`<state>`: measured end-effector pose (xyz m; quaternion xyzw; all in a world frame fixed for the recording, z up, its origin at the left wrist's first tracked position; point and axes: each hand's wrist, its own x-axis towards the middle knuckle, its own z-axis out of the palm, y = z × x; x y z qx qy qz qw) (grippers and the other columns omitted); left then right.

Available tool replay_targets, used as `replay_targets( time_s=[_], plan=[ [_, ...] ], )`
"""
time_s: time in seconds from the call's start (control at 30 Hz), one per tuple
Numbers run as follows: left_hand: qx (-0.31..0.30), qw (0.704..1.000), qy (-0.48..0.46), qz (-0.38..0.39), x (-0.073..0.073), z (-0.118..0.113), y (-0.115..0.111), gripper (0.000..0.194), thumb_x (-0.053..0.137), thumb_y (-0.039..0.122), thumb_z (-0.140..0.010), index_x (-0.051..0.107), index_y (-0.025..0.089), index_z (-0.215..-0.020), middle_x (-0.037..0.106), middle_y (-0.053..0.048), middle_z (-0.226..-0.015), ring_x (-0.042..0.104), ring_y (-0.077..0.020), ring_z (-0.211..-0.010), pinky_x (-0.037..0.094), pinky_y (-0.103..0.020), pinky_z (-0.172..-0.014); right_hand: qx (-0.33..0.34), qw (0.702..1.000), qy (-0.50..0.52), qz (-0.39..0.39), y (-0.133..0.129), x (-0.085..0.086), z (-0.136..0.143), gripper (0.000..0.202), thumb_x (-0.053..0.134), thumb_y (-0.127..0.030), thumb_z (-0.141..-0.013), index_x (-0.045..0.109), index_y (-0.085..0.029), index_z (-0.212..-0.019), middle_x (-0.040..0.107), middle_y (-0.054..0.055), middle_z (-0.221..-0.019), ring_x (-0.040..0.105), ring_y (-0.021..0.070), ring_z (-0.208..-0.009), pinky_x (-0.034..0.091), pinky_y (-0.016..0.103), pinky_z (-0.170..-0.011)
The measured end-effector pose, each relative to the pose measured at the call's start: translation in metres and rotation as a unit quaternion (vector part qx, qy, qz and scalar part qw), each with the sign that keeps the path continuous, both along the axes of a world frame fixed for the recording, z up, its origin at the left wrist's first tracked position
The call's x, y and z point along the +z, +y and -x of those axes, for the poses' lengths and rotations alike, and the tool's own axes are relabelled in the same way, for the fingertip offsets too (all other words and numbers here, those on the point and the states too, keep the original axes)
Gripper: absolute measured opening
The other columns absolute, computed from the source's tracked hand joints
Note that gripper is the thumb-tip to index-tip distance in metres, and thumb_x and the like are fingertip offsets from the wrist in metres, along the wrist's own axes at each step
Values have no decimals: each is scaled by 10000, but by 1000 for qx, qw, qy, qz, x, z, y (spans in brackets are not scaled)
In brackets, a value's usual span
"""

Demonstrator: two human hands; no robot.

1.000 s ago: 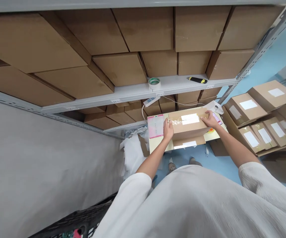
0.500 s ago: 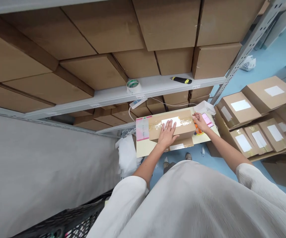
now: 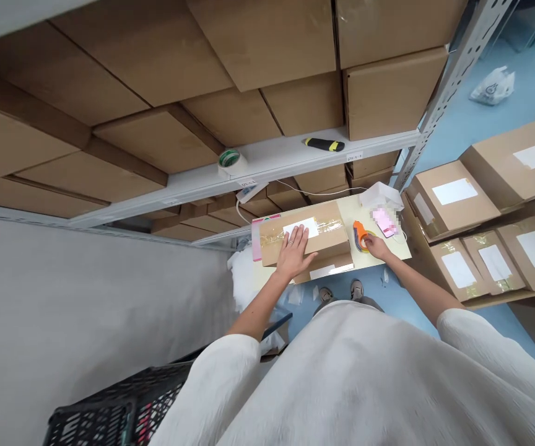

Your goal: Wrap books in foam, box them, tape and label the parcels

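My left hand (image 3: 294, 253) lies flat with spread fingers on a taped cardboard box (image 3: 331, 224), partly over its white label (image 3: 311, 227). That box rests on a pale yellow table (image 3: 397, 249). To the right of the box, my right hand (image 3: 377, 246) has its fingers closed at the roll side of an orange tape dispenser (image 3: 359, 231). A phone with a pink screen (image 3: 382, 222) lies just beyond that hand. Below the near edge of the box, a second box (image 3: 344, 262) with a white label partly shows.
Labelled boxes (image 3: 454, 192) are stacked at the right. Ahead, a metal shelf (image 3: 277, 155) holds cartons, a tape roll (image 3: 231, 162) and a black and yellow cutter (image 3: 324, 145). A black crate (image 3: 95, 421) stands at the lower left.
My right hand has moved from the box's right end to the orange dispenser, now in plain view. The box and my left hand have shifted left, leaving a gap beside the dispenser.
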<state>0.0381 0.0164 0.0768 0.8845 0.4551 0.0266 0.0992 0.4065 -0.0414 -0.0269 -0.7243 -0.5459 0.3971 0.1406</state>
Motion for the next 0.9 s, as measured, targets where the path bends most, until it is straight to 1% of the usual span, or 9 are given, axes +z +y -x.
replay_targets(
  time_s=[0.17,0.23,0.33,0.47,0.57,0.63,0.7,0.77,0.9],
  plan=[
    [6,1000,5,1,-2,2,0,917,455,638,-1084,185,160,-1818,213,-137,-1870,146,-339,-1755,86,-556,-1426,70,990,-79,92,2,4,10,416,390,-312,-1101,764,-183,-1232,777,182,-1231,738,326,-1116,555,403,-933],
    [7,1000,7,1,-3,2,0,921,452,642,-1084,180,155,-1818,204,-142,-1871,139,-337,-1756,82,-554,-1426,73,986,-103,109,-1,3,12,454,396,-445,-1129,746,-178,-1239,769,206,-1197,736,346,-1113,548,432,-953],
    [8,1000,9,1,-2,2,0,918,448,644,-1086,192,149,-1815,203,-148,-1871,137,-337,-1757,77,-551,-1426,78,979,-156,108,-5,-3,14,512,513,-597,-1088,704,-162,-1276,766,221,-1187,726,372,-1144,513,497,-1049],
    [10,1000,12,8,2,0,-1,913,457,643,-1085,200,158,-1814,214,-146,-1869,148,-336,-1755,80,-552,-1425,72,977,-193,52,-8,-25,15,465,653,-565,-1020,676,-183,-1285,780,221,-1144,720,384,-1153,466,573,-1111],
    [11,1000,11,14,7,-2,-2,912,469,641,-1083,189,182,-1820,216,-135,-1870,159,-336,-1753,86,-549,-1426,54,984,-171,-6,-8,-42,14,382,703,-493,-976,680,-230,-1252,792,193,-1043,731,380,-1120,479,575,-1101],
    [11,1000,7,17,8,-2,-2,921,489,641,-1077,180,198,-1823,219,-130,-1871,165,-342,-1752,94,-550,-1425,35,988,-152,-22,-8,-46,14,337,713,-449,-948,694,-239,-1211,789,188,-1009,738,383,-1109,496,559,-1088],
    [9,1000,0,18,9,-2,-2,930,510,641,-1070,180,208,-1824,226,-129,-1870,168,-349,-1751,100,-548,-1423,7,990,-141,-19,-8,-41,12,308,722,-420,-917,709,-230,-1158,784,201,-1003,742,395,-1095,527,536,-1039],
    [6,1000,-8,18,8,-2,-1,930,523,642,-1067,196,210,-1822,238,-130,-1868,172,-353,-1750,98,-545,-1423,-28,991,-134,-7,-8,-29,6,288,717,-410,-894,719,-217,-1107,781,211,-1000,745,407,-1062,555,515,-967],
    [-10,999,-30,17,8,-1,2,905,524,656,-1066,258,213,-1809,266,-132,-1862,196,-357,-1745,86,-544,-1422,-116,991,-71,-15,-7,12,-20,294,657,-464,-877,731,-221,-1025,790,150,-966,746,368,-962,580,469,-881]
  ],
)
